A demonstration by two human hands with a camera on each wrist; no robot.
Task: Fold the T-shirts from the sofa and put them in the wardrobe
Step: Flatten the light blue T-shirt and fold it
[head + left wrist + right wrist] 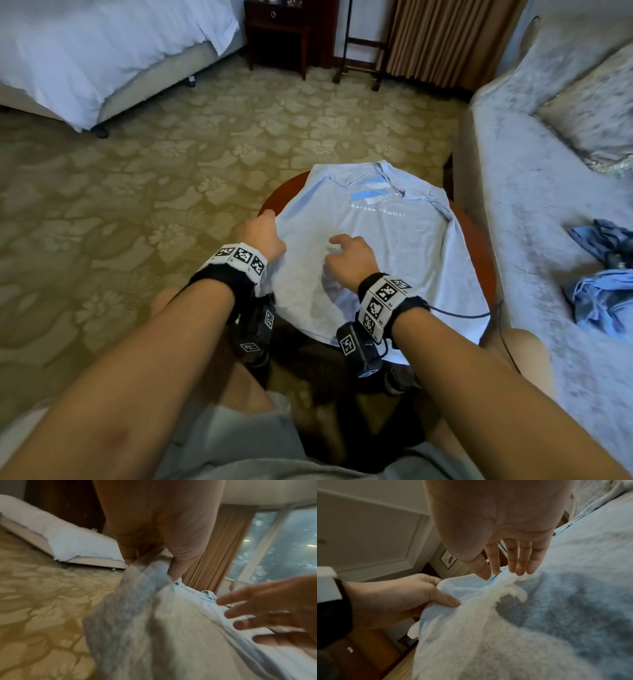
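T-shirt (pixel 383 240): lies flat on round table (pixel 476 240).
Left hand (pixel 262 236): you pinch its left edge.
Right hand (pixel 349 255): fingers spread, pressing the middle.
Risk: pull hard and it may slide off.

Light blue T-shirt (pixel 383 246) spread flat on round wooden table (pixel 476 236); left hand (pixel 262 236) grips its left edge, right hand (pixel 349 257) above centre, fingers loosely curled; crumpled blue garments (pixel 599 274) on sofa (pixel 548 212)
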